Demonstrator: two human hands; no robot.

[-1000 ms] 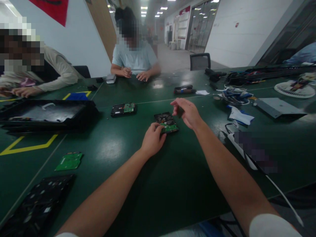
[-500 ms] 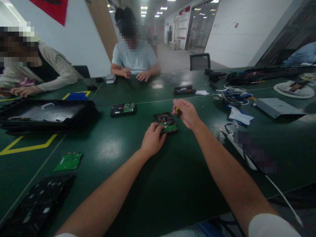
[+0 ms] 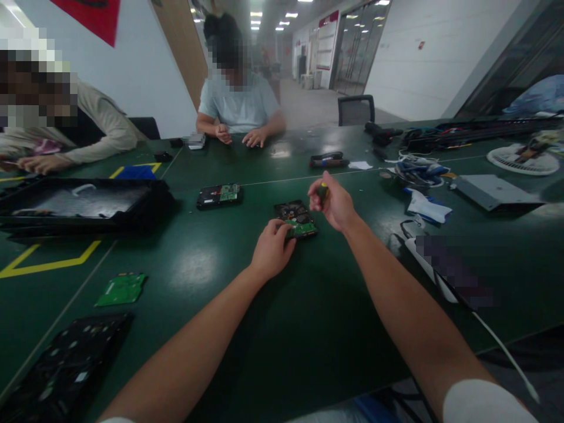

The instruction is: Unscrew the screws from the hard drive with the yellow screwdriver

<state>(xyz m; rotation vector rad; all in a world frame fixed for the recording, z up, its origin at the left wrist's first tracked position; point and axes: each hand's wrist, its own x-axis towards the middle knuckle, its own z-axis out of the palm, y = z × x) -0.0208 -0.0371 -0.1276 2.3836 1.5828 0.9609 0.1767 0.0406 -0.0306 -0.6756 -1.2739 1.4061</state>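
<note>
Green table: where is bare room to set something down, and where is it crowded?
The green table is bare between the two forearms, below the hard drive under the left hand. Another bare patch lies between the loose green board and that hand. The right hand grips a small tool. Cables crowd the right.

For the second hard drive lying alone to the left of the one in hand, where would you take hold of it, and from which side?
The spare hard drive lies flat on the green table, circuit board up, long side across the view. It is probably best taken by the two long edges, from above, thumb on the near edge and fingers on the far one, off the green board. Nothing crowds it.
</note>
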